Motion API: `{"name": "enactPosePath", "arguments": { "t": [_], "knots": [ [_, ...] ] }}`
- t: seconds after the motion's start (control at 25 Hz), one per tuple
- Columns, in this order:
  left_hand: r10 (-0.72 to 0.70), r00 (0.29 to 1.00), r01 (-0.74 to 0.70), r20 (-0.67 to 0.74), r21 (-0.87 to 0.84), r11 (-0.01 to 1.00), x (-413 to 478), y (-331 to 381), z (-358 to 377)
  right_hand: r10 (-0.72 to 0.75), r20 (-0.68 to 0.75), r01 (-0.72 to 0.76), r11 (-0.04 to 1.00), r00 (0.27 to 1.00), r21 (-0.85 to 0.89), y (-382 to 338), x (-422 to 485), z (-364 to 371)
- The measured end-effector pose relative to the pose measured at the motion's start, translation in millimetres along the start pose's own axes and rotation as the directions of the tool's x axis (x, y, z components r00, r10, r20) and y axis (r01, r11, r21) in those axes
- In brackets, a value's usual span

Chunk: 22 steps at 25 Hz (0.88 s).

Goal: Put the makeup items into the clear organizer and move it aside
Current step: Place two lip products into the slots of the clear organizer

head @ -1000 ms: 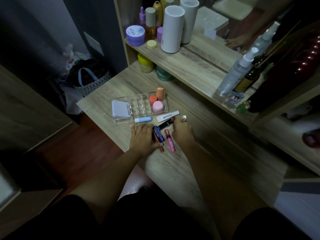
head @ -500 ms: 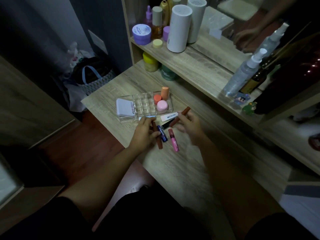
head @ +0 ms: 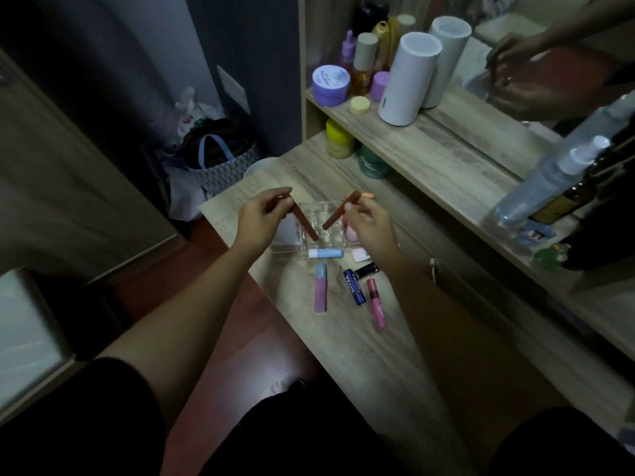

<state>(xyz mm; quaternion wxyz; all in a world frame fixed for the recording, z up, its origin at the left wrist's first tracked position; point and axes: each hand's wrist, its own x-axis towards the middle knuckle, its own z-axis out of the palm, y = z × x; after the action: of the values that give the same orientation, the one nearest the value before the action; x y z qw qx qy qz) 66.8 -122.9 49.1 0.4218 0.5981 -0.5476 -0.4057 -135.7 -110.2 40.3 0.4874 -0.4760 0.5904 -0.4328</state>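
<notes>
My left hand [head: 263,218] grips a brown lip tube [head: 305,224] and my right hand [head: 369,223] grips a second brown lip tube [head: 338,214]. Both tubes slant down over the clear organizer [head: 324,218], which my hands partly hide; pink and orange sponges show in its right end. On the wooden desk [head: 395,355] nearer me lie a pale blue tube [head: 325,253], a pink tube with a blue cap [head: 320,287], a dark blue Nivea stick [head: 354,286], a black tube [head: 367,269], a pink lip gloss [head: 375,303] and a white tube [head: 360,254].
A shelf [head: 446,146] behind the desk carries a white cylinder [head: 409,79], a purple jar [head: 330,84], bottles and a spray bottle [head: 549,180]. Yellow [head: 339,138] and green [head: 372,163] jars stand under it. A mirror is behind. A bag [head: 220,156] sits on the floor at left.
Both hands rose from the desk, each lifting a brown lip tube, and moved forward over the organizer. A pink tube with a blue cap now shows where my left hand was.
</notes>
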Motion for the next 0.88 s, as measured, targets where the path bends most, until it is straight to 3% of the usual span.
{"name": "enactPosePath", "arguments": {
  "t": [0.2, 0.36, 0.56, 0.88],
  "knots": [
    [0.214, 0.977, -0.204, -0.022, 0.216, 0.955, 34, 14, -5, -0.083, -0.034, 0.076, 0.983, 0.996, -0.167, -7, 31, 21],
    [0.305, 0.946, -0.323, 0.108, 0.33, 0.887, 49, 13, 3, -0.122, -0.014, 0.11, 0.935, 0.992, -0.337, -2, 47, 32],
    [0.289, 0.926, -0.37, 0.244, 0.431, 0.823, 52, 1, 16, -0.105, 0.033, 0.11, 0.916, 0.994, -0.387, 14, 52, 33],
    [0.23, 0.942, -0.314, 0.244, 0.402, 0.86, 48, -10, 22, -0.1, 0.116, 0.14, 0.894, 0.988, -0.426, 20, 62, 28]
  ]
}}
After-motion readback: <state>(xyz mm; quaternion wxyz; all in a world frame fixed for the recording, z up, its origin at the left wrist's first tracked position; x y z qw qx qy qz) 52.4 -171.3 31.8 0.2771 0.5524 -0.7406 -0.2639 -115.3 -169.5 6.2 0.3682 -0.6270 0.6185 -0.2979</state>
